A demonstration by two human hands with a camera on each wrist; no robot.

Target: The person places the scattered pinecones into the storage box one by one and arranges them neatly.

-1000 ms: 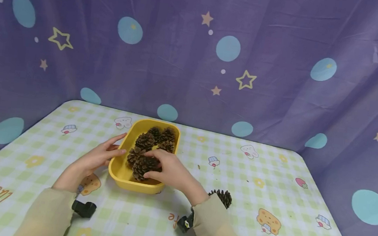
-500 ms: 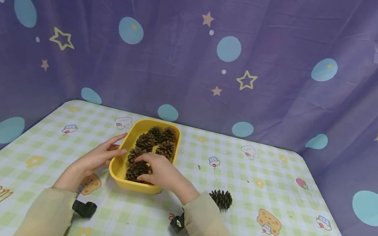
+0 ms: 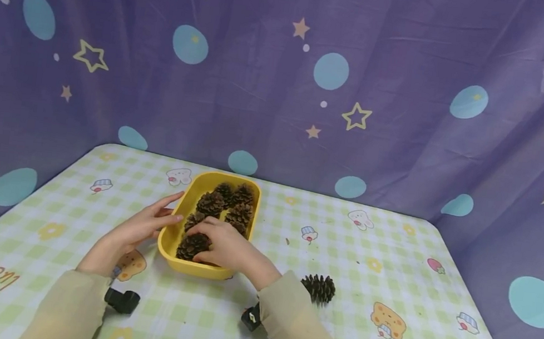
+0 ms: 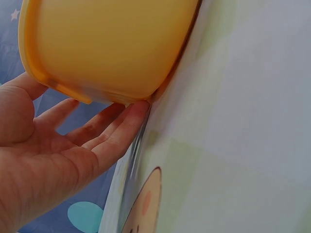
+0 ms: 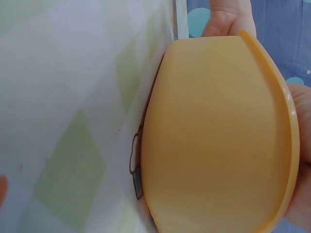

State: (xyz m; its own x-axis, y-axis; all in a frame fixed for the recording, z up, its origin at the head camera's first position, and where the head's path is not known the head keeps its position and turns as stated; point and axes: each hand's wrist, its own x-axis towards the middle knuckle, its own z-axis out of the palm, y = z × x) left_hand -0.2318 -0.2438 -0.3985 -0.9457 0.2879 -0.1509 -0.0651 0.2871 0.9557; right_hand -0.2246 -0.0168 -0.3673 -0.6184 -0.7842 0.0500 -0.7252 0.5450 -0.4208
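A yellow plastic bin [image 3: 174, 245] stands on the table with several brown pine cones [image 3: 210, 203] in it. My left hand [image 3: 140, 226] holds the bin's left side, thumb over the rim and fingers against the outer wall. In the left wrist view, the fingertips [image 4: 138, 108] of that hand meet the wall low down, near the tabletop. Reaching over the near right rim, my right hand [image 3: 230, 246] grips a pine cone [image 3: 191, 247] in the bin's near end. The bin's wall hides most of the right hand in the right wrist view.
One more pine cone [image 3: 319, 288] lies on the table to the right of the bin, beside the right sleeve [image 3: 301, 329]. A green checked cloth [image 3: 213, 330] covers the table. Behind it hangs a purple curtain [image 3: 256, 128]. Small brown scraps dot the cloth on the right.
My right hand has shifted left and slightly toward me inside the bin, carrying the gripped pine cone to the near left corner. The left hand has stayed on the bin.
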